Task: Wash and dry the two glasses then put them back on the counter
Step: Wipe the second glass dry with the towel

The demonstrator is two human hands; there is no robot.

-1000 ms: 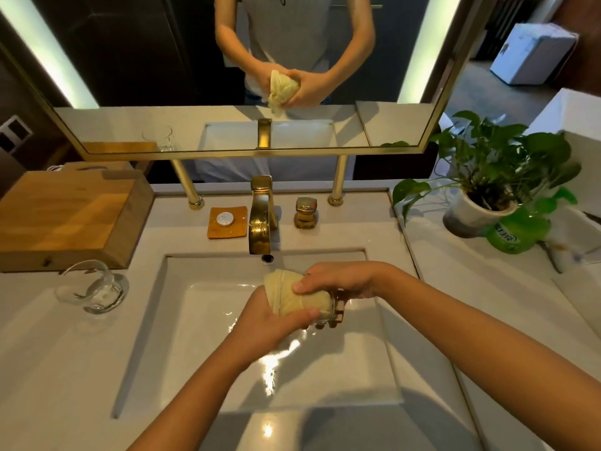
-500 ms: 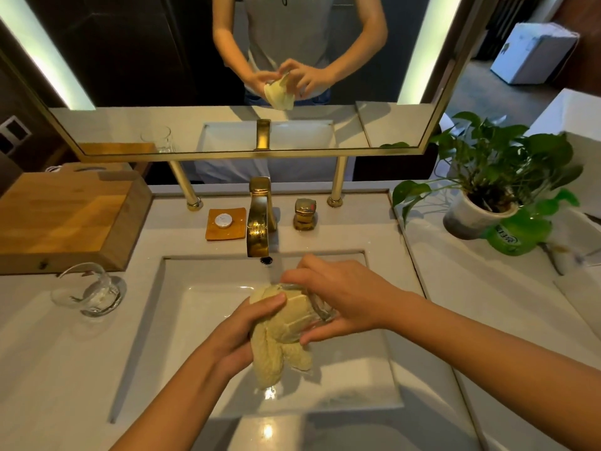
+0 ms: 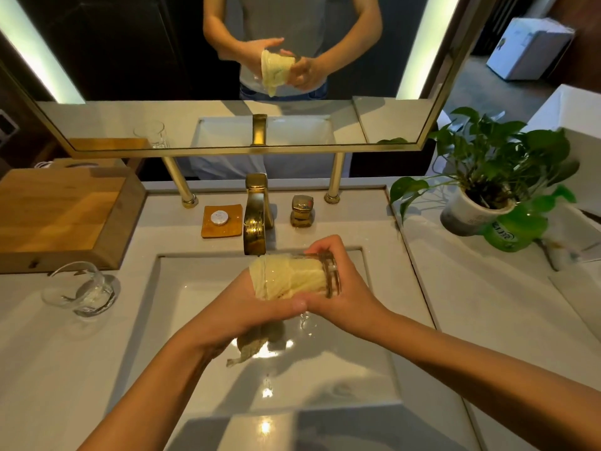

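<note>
Over the sink basin, a clear glass lies on its side, its base toward the right. My right hand grips that base end. A pale yellow cloth is stuffed into the glass and folded over its mouth on the left. My left hand holds the cloth from below, and a loose end of it hangs down under that hand. The second glass stands on the counter left of the basin, just in front of a wooden box.
A gold faucet and its handle stand behind the basin, with a small wooden soap dish beside them. A wooden box is at back left. A potted plant and green bottle sit on the right. A mirror hangs above.
The glass has risen toward the faucet and now lies level with the cloth pushed inside it. My right hand shifted from over the cloth to the glass's base.
</note>
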